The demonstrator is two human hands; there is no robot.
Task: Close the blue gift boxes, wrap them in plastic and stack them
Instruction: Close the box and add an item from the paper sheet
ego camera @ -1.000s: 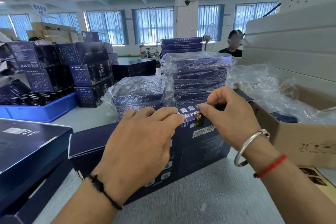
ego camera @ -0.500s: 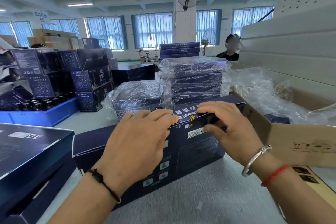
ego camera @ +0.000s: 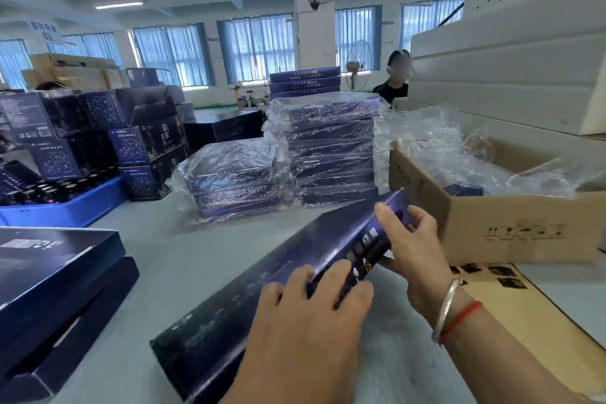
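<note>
A long dark blue gift box (ego camera: pixel 249 298) lies diagonally on the grey table, its far end raised toward the right. My left hand (ego camera: pixel 308 334) holds its near long edge, fingers curled over the top. My right hand (ego camera: pixel 410 246) grips the box farther along, fingers over the top and thumb beneath. Behind it stand two stacks of plastic-wrapped blue boxes (ego camera: pixel 331 154), the left stack (ego camera: pixel 232 180) lower. More flat blue boxes (ego camera: pixel 49 275) lie at the left edge.
An open cardboard carton (ego camera: pixel 511 226) filled with clear plastic bags (ego camera: pixel 459 147) stands at right, white foam slabs (ego camera: pixel 511 75) behind it. A blue crate (ego camera: pixel 65 210) of bottles and piled dark cartons fill the far left. A person sits beyond the stacks.
The box has swung from standing broadside in front of me to lying diagonally, its right end lifted. Both hands shifted along its top edge, the right one now gripping it.
</note>
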